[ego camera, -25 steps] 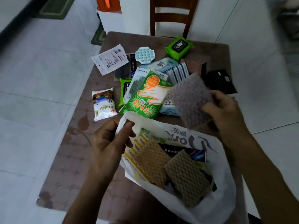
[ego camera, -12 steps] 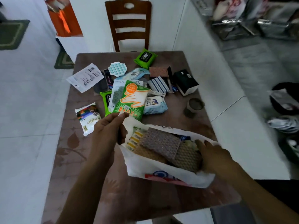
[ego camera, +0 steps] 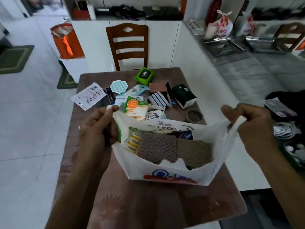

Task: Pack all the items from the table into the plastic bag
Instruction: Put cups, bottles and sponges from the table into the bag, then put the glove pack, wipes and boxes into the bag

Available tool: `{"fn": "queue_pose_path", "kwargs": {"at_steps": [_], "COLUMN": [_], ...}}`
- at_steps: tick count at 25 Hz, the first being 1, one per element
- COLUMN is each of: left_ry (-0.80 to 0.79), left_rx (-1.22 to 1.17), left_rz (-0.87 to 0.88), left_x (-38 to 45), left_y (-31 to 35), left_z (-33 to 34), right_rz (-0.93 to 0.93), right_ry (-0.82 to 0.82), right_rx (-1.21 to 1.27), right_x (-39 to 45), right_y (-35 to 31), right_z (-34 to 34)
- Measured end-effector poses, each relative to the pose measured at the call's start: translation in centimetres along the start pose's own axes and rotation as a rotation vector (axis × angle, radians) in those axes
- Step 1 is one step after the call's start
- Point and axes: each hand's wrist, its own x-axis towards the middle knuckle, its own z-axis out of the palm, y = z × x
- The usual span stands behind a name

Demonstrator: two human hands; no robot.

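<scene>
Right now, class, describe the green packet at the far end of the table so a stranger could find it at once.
Start at the wooden chair behind the table. Just in front of it lies the green packet, alone at the far edge. Its black label sets it apart.

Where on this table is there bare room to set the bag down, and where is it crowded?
Bare tabletop lies along the near edge, below the plastic bag and between the two forearms. A narrower bare strip runs down the left edge beside the left hand. The far half is crowded, from the white label sheet across to the dark box.
</scene>
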Motion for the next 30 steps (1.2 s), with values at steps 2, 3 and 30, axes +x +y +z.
{"fn": "queue_pose_path", "kwargs": {"at_steps": [2, 3, 30], "left_ry": [0.055, 0.061, 0.228], "left_rx": [0.019, 0.074, 1.186], "left_rz": [-0.008, -0.033, 0.443], "left_x": [-0.3, -0.4, 1.8], "left_y": [-0.2, -0.7, 2.0], "left_z": [-0.9, -1.0, 0.5], "right_rz": [0.274, 0.38, 0.066], "right_ry": [0.058, 0.079, -0.61], "right_rx": [0.487, 0.555, -0.446], "right_x": [-1.3, -1.8, 2.5], "right_y": [0.9, 1.6, 1.0], "right_z": [2.0, 3.0, 8.8]}}
